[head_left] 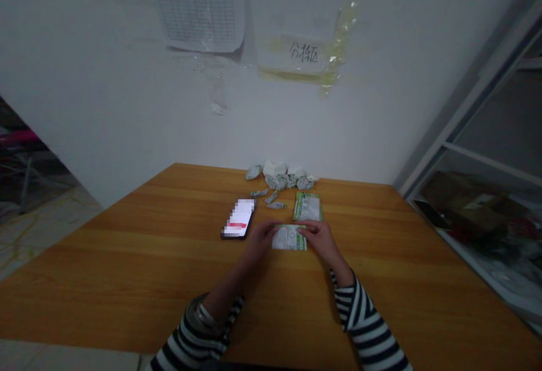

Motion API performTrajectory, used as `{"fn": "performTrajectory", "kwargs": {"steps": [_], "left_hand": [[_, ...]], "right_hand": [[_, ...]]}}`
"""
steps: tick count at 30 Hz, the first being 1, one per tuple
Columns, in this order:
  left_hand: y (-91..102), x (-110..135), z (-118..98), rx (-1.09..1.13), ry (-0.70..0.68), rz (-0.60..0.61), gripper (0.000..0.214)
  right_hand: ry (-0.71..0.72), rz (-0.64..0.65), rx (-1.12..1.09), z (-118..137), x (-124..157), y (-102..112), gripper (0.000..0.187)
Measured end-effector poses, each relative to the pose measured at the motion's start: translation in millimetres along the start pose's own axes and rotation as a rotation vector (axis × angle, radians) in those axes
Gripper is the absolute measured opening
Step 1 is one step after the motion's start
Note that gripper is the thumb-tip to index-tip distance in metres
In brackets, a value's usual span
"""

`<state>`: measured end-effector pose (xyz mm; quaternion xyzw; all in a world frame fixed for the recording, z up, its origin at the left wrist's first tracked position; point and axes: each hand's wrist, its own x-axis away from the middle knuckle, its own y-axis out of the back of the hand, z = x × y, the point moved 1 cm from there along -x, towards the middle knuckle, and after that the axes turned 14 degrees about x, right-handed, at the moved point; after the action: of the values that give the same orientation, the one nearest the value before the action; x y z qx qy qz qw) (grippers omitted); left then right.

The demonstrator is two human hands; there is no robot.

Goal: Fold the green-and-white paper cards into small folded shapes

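Observation:
A small green-and-white printed packet [289, 239] is held just above the wooden table. My left hand [261, 239] pinches its left upper edge, and my right hand [318, 236] grips the right upper corner between thumb and fingers. Right behind it lies another green-and-white packet [308, 207], flat on the table. Several torn wrapper strips [276, 205] rest a little farther back. A smartphone [239, 218] with a lit, blurred-out screen lies left of my left hand.
Crumpled wrappers [277, 181] and white tissue-like wads [275, 167] are heaped at the back edge of the table [169, 280], against the white wall. Taped papers [199, 9] hang on the wall. To the right, a framed shelf holds a cardboard box [478, 201].

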<state>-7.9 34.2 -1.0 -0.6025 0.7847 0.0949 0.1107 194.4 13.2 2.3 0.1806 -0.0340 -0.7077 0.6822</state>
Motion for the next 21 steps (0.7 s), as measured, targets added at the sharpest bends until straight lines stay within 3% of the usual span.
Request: {"fn": "performTrajectory", "kwargs": {"steps": [6,9,12,17,21], "left_hand": [[-1.0,0.9,-4.1,-0.042,0.008,0.01,0.027],[1.0,0.1,-3.6,-0.038,-0.007,-0.064,0.025],[4.0,-0.5,-5.3,-0.033,-0.039,-0.162,0.021],[3.7,2.0,-14.6,0.018,-0.037,-0.226,0.02],[2.6,3.3,-17.2,0.065,-0.035,-0.287,0.02]], "right_hand": [[-0.021,-0.043,-0.021,1.4,2.7,-2.9,0.035],[-0.064,-0.021,-0.118,3.8,5.3,-9.5,0.046],[-0.131,0.076,-0.197,5.2,8.7,-18.6,0.038],[-0.248,-0.037,-0.325,2.2,12.5,-30.4,0.036],[-0.281,0.057,-0.378,-0.3,14.1,-39.7,0.042]]}}
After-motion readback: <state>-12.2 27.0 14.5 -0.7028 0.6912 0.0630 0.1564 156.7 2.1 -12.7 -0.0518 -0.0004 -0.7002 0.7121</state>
